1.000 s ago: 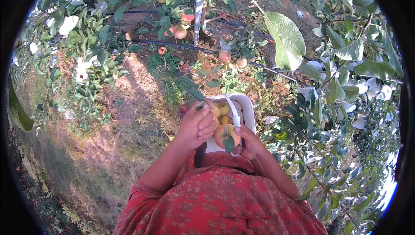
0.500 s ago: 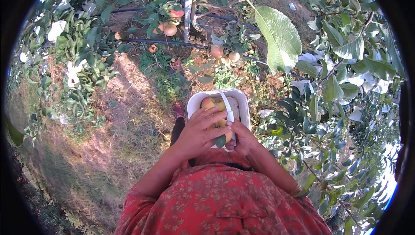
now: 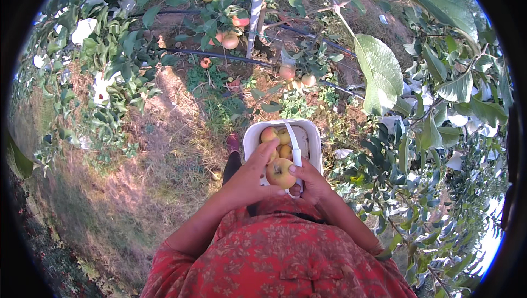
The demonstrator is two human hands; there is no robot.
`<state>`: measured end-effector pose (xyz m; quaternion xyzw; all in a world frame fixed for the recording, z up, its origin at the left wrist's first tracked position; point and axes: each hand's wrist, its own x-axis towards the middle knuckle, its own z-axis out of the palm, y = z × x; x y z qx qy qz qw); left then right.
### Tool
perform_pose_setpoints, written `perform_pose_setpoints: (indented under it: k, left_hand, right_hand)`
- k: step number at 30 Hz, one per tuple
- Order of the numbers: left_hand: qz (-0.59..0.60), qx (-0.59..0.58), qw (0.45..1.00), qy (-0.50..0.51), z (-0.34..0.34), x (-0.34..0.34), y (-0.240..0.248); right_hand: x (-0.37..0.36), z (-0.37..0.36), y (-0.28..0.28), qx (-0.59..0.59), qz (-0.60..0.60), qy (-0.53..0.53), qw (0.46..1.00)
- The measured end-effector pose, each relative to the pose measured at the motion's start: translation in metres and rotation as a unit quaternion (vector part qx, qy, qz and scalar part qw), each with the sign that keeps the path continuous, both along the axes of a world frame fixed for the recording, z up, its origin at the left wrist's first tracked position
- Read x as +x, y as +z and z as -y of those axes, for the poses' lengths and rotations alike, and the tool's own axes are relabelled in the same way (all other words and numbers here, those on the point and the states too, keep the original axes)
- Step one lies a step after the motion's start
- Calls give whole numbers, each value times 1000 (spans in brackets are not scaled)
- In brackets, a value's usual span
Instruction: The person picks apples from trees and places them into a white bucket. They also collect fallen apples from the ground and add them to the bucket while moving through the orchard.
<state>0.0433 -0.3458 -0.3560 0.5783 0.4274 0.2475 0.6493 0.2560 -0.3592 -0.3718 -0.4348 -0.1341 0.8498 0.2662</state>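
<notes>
A white bucket hangs in front of me with several yellow-red apples in its left part. Over its near edge, one larger apple is held up with its hollow end facing me. My right hand grips this apple, thumb on its right side and fingers curled beneath, partly hidden. The white bucket handle passes beside that thumb; whether the hand also bears the handle I cannot tell. My left hand curves along the apple's left side, fingers and thumb apart.
Leafy branches close in on the right, with a large leaf near my view. Apples hang ahead near a pale post. A dark hose runs across beyond the bucket. White pieces sit among the foliage.
My left hand has spread off the apple's top and shifted left, uncovering it. A leaf that lay by the apple no longer shows. The whole view has shifted slightly.
</notes>
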Motion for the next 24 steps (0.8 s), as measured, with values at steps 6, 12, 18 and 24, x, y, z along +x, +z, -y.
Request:
perform_pose_setpoints:
  k: [6,12,18,24]
  left_hand:
    - [163,-236,932,221,0,23,-56]
    - [-291,177,940,-24,-27,58,-162]
    - [-308,269,904,-127,-63,66,-168]
    - [-176,127,976,-4,-198,-26,-101]
  right_hand:
    - [0,-3,7,-56,80,-77,992]
    - [-10,-6,17,-60,-3,-72,996]
    - [-11,-7,22,-74,11,-69,995]
    - [-9,-4,17,-75,7,-98,992]
